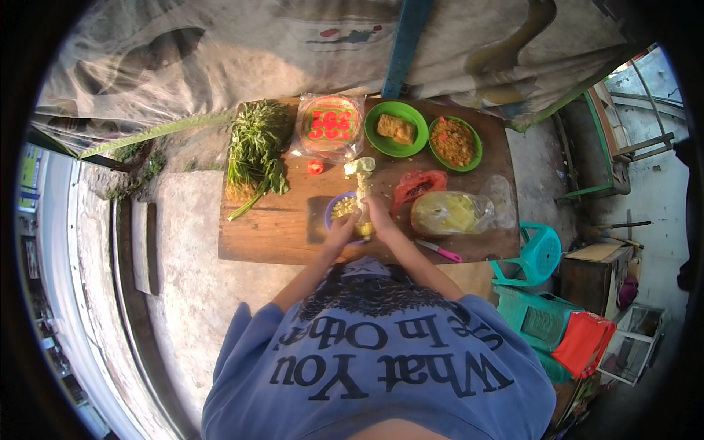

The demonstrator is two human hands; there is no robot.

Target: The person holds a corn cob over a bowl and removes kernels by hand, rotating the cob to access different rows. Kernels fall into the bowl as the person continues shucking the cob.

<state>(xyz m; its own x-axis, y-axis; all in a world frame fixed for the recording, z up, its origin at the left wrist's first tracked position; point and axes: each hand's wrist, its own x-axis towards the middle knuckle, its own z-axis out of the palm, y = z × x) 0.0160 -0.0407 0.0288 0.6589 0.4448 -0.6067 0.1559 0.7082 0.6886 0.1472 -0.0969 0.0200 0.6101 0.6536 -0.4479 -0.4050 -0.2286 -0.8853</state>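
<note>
Both my hands hold a corn cob (362,190) upright in the view, over a purple bowl (328,215) on the table. Its far part looks pale and stripped; yellow kernels remain on the end near me. My left hand (343,226) grips the cob's lower left side. On the other side, my right hand (378,215) presses against it with the thumb along the cob. Loose corn kernels (344,207) lie in the bowl, which my hands partly cover. Just beyond the cob's far end is a pale green vegetable piece (360,166).
The wooden table (264,236) bears leafy greens (256,143), a plastic-wrapped round pack (329,126), a tomato (315,167), a green bowl (374,144) with a brown block, crumbly food (452,142), a red bag (421,186), a clear bag (448,213) and a pink-handled knife (440,251). Teal stools (536,256) stand right.
</note>
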